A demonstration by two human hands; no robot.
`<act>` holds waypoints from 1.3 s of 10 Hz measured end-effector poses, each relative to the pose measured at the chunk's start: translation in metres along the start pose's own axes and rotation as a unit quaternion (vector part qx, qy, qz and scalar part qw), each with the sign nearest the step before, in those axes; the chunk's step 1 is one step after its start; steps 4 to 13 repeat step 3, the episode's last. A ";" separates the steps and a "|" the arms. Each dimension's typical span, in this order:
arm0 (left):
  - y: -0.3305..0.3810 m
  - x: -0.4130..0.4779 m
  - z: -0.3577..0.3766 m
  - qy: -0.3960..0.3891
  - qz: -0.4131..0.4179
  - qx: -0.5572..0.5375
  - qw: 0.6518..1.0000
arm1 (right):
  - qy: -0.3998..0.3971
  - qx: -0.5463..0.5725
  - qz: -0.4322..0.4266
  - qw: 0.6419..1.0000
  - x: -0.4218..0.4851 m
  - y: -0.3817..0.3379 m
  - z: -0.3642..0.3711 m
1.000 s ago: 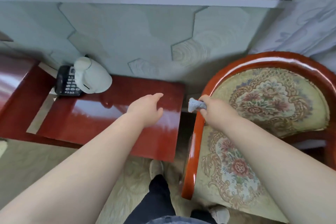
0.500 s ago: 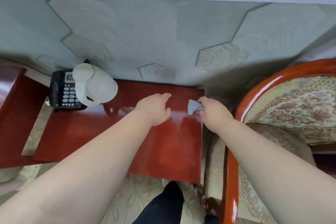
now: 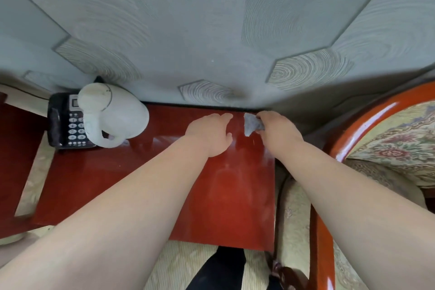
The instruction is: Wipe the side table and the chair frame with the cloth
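Right hand [image 3: 279,132] is closed around a small grey cloth [image 3: 251,124], pinching it between thumb and fingers above the far right corner of the side table [image 3: 223,195]. Most of the cloth is bunched inside the grip; the free part sticks out to the left of the hand as a crumpled wedge, its long axis running roughly from the far edge toward the near edge, with the lower tip pointing down at the glossy red top. Whether that tip touches the wood cannot be told. Left hand [image 3: 210,133] lies just beside the cloth on its left, palm down over the table, fingers together and stretched toward the far edge, holding nothing. At the far left corner of the table stands a pale elephant figurine [image 3: 110,113], and a black telephone [image 3: 63,122] sits partly behind it. Right of the table, the curved red chair frame [image 3: 367,122] rims a floral cushion [image 3: 400,143].
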State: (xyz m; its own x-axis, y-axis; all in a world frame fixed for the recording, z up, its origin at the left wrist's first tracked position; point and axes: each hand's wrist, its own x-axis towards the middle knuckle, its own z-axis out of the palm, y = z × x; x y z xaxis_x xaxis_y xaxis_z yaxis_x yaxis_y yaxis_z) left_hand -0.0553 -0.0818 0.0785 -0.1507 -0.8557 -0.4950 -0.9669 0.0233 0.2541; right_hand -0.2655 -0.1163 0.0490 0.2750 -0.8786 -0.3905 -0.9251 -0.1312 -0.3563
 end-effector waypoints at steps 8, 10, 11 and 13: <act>0.004 -0.010 0.004 -0.017 -0.012 -0.005 1.000 | -0.041 -0.014 -0.014 0.999 -0.022 0.003 0.018; 0.004 -0.010 0.004 -0.017 -0.012 -0.005 1.000 | -0.041 -0.014 -0.014 0.999 -0.022 0.003 0.018; 0.004 -0.010 0.004 -0.017 -0.012 -0.005 1.000 | -0.041 -0.014 -0.014 0.999 -0.022 0.003 0.018; 0.004 -0.010 0.004 -0.017 -0.012 -0.005 1.000 | -0.041 -0.014 -0.014 0.999 -0.022 0.003 0.018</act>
